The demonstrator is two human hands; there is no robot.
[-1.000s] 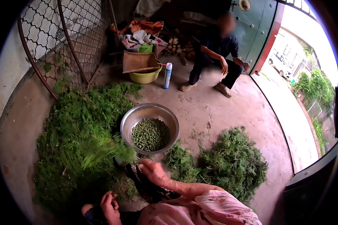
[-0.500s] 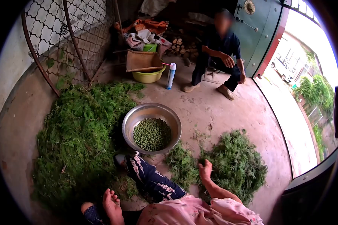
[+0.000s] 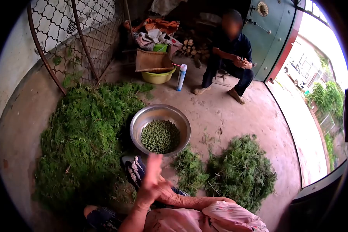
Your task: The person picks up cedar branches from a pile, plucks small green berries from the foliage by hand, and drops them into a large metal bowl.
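My hands meet in front of my lap, near the close rim of the steel basin (image 3: 185, 129). My left hand (image 3: 153, 176) points upward with its fingers stretched out, somewhat blurred, and nothing shows in it. Against it, from the right, comes my right hand (image 3: 166, 191); its fingers are hidden behind the left one. Small round green fruits (image 3: 160, 136) fill the bottom of the basin. A large heap of green feathery sprigs (image 3: 87, 139) lies to the left, and a smaller heap (image 3: 241, 170) to the right, with a loose clump (image 3: 190, 170) beside it.
A person (image 3: 230, 54) sits on a low stool at the back, hands together. A spray can (image 3: 181, 77) stands near a yellow-green tub (image 3: 158, 77) holding a woven scoop (image 3: 152, 62). Wire mesh (image 3: 89, 34) leans at left; a green metal door (image 3: 266, 34) stands at right.
My hands were apart, the left low by my knee and the right over the smaller heap; now they are together. The seated person's hands have also come together. The view has shifted slightly.
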